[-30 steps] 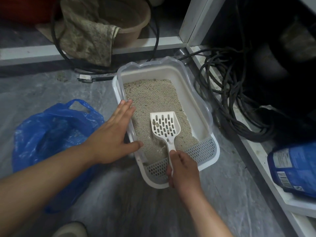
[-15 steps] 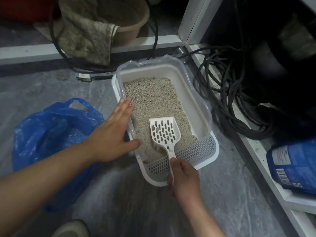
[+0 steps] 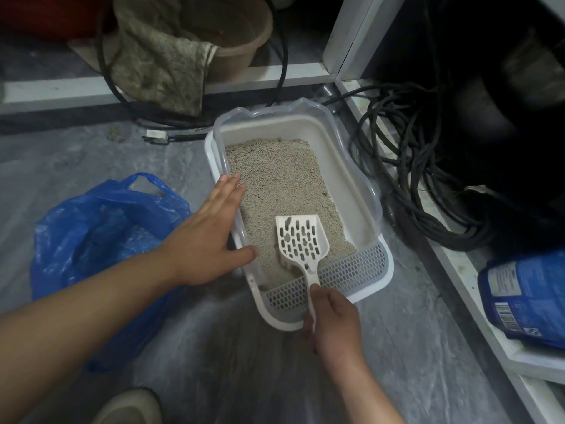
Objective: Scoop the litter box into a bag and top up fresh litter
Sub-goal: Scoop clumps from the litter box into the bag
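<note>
Nearest the camera, the right hand (image 3: 334, 324) grips the scoop (image 3: 301, 241) by its handle, blade in the litter (image 3: 281, 179) at the box's (image 3: 348, 154) near end. Left hand (image 3: 203, 237) lies flat, fingers straight, on the box's left rim, beside the blue bag (image 3: 101, 237) on the floor (image 3: 244, 377).

Litter pkg (image 3: 529, 301) cut by rt edge.

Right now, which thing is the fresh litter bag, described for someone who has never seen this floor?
Start at the white litter box in the middle of the floor and go right, past the coiled black cables, to the white ledge. The fresh litter bag lies there: stiff, printed, barcoded, unlike the crumpled blue plastic bag left of the box.
</note>
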Tool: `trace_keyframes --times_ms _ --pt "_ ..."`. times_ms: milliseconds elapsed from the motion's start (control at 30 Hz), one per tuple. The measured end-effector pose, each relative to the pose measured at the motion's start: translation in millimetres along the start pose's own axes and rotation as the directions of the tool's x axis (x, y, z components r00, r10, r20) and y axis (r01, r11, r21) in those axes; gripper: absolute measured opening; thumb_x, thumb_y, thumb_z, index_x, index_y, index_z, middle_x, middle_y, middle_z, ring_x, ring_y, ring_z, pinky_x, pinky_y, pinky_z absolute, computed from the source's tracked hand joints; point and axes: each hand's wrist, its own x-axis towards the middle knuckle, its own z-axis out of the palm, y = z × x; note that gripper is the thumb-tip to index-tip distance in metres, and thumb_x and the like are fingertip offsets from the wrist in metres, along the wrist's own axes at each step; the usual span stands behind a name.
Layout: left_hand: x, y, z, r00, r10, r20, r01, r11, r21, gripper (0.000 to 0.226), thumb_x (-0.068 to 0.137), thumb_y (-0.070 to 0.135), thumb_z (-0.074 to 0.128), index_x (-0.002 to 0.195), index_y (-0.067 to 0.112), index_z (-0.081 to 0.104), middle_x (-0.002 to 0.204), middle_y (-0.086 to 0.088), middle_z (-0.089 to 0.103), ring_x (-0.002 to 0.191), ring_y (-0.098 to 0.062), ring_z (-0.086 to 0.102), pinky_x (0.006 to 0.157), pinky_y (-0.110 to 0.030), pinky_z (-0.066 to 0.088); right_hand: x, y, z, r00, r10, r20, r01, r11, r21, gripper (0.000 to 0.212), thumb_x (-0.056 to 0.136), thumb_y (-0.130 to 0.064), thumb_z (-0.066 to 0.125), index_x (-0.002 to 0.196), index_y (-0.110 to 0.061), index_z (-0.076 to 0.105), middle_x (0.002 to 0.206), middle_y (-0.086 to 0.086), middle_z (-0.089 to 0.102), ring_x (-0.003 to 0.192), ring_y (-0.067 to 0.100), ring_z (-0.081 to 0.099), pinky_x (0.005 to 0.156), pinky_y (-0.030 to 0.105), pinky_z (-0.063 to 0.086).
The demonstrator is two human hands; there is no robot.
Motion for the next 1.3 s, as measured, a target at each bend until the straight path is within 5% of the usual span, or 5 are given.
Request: trace_keyframes --times_ms 700,867,1067,1200,1300 --pt "-5.8 -0.6 -22.1 0.999 0.022 0.046 -0.020 0.999 -0.048 0.112 0.085 0.071 0.059 0.162 0.029 -0.009 0.166 0.017 -0.023 0.151 0.002 -0.021 0.122 -0.030 0.001 -22.0 -33.7 -0.5 0.998 -0.011 0.055 0.005 0.993 0.118 0.035 0.101 -0.025 0.054 0.071 -0.010 0.056 0.053 0.013 0.053 0.039 0.021 0.041 0.039 0.025 0.032" --pt "-27.5 -21.7 -66.4 0.984 0.011 -0.180 -0.015 1.000 -0.025 0.079 0.094 0.041 0.057 0.161 0.020 0.022 0.171 0.006 0.000 0.156 -0.005 -0.003 0.126 -0.034 0.009 -38.0 -71.8 13.0 0.987 -0.080 0.141 0.056 0.984 0.168 0.025 0.101 -0.025 0.053 0.081 -0.012 0.060 0.056 0.012 0.055 0.038 0.021 0.042 0.038 0.023 0.031" --pt "-56.6 -75.0 -105.4 0.958 -0.080 -0.274 0.127 0.979 0.159 0.080 0.075 0.012 0.057 0.152 0.003 0.038 0.167 -0.019 0.020 0.156 -0.031 0.014 0.127 -0.047 0.010 -63.5 -78.1 57.0 0.944 -0.124 0.307 0.072 0.982 0.175 0.019 0.099 -0.013 0.055 0.083 -0.003 0.059 0.060 0.016 0.061 0.039 0.024 0.052 0.037 0.027 0.040" --pt "-76.0 -99.9 -110.6 0.953 -0.184 -0.242 0.222 0.965 0.142 0.090 0.072 -0.007 0.068 0.155 0.006 0.035 0.168 -0.017 0.017 0.157 -0.028 0.008 0.127 -0.042 0.004 -72.8 -64.9 83.3 0.905 -0.122 0.408 0.128 0.992 0.013 0.019 0.099 -0.014 0.057 0.082 -0.007 0.062 0.056 0.013 0.061 0.041 0.018 0.054 0.041 0.023 0.041" --pt "-87.3 -112.9 -107.0 0.945 -0.241 -0.219 0.260 0.963 0.063 0.090 0.076 -0.012 0.062 0.157 0.009 0.031 0.170 -0.013 0.012 0.158 -0.024 0.004 0.128 -0.038 0.006 -72.1 -49.1 102.4 0.880 -0.155 0.449 0.260 0.948 -0.182 0.012 0.098 -0.027 0.057 0.088 -0.025 0.064 0.075 -0.005 0.068 0.061 0.007 0.061 0.059 0.028 0.051"
